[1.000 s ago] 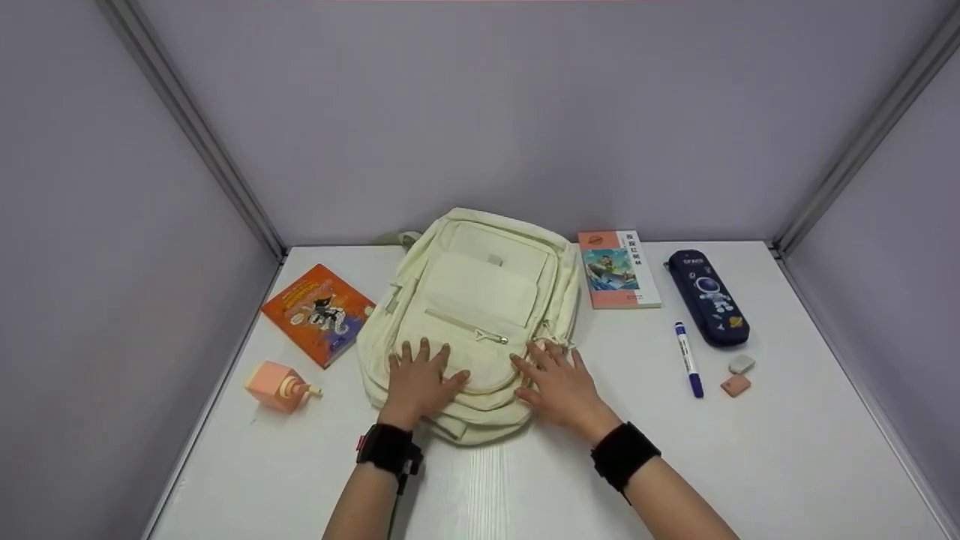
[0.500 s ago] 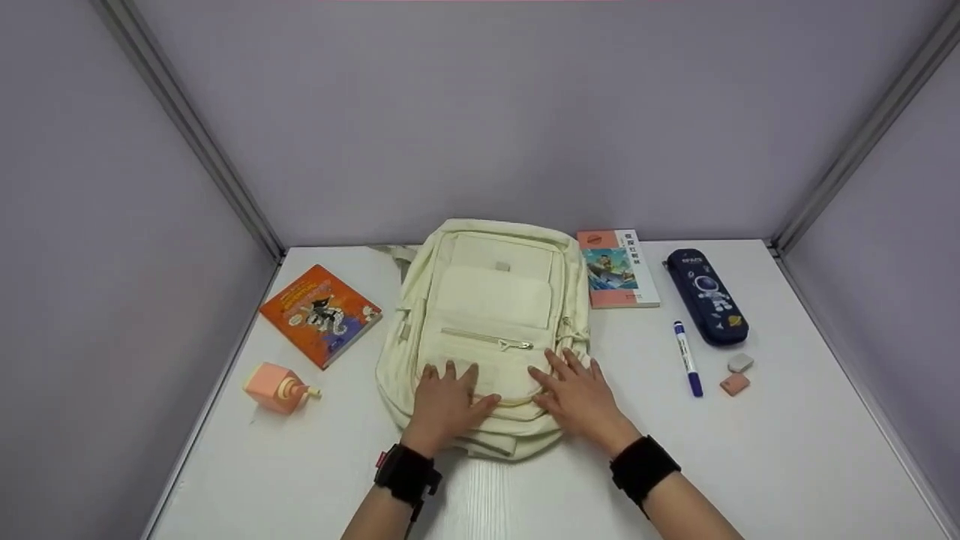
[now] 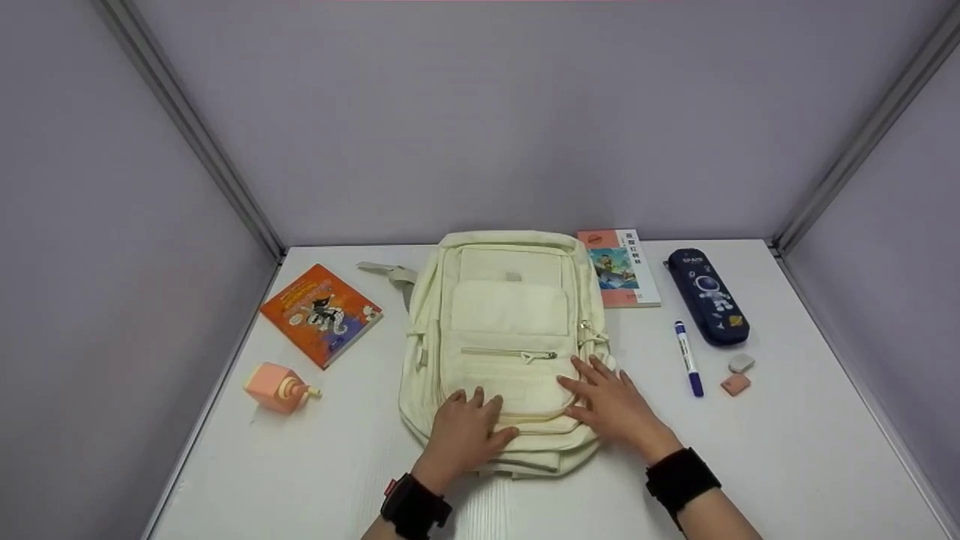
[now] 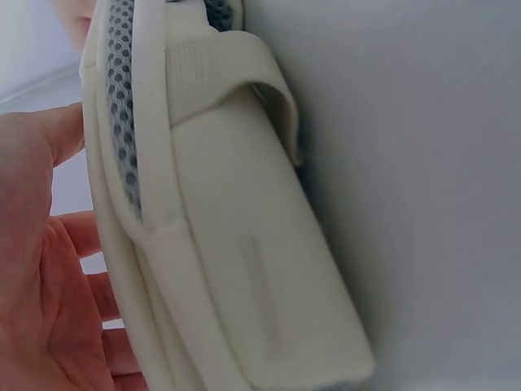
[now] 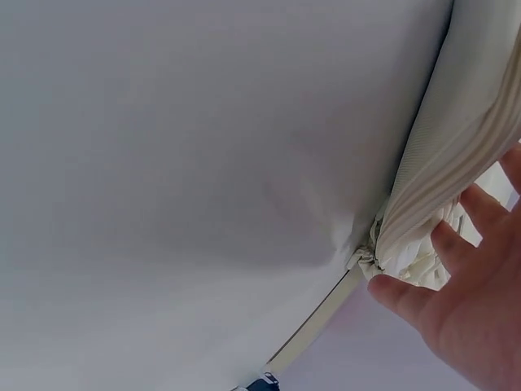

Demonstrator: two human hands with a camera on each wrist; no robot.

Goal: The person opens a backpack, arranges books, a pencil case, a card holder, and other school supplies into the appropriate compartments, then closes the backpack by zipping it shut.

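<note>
A cream backpack [image 3: 510,307] lies flat on the white table, its zipped front pocket facing up and its top towards the back wall. My left hand [image 3: 465,431] rests on its lower left part with fingers spread. On the lower right side, my right hand [image 3: 615,405] touches the bag, fingers spread too. In the left wrist view the left fingers [image 4: 85,232] lie along the bag's edge, beside a mesh-lined strap [image 4: 122,106]. The right wrist view has the right fingers [image 5: 456,244] against the bag's side. Neither hand grips anything.
Left of the bag lie an orange book [image 3: 321,315] and a pink pump bottle [image 3: 277,388] on its side. To the right are a second book [image 3: 619,270], partly behind the bag, a navy pencil case [image 3: 707,298], a marker [image 3: 688,360] and two erasers [image 3: 736,385]. Walls enclose the table.
The backpack has slid right and towards me and turned from tilted to nearly straight. Both hands have moved with it, staying on its lower part.
</note>
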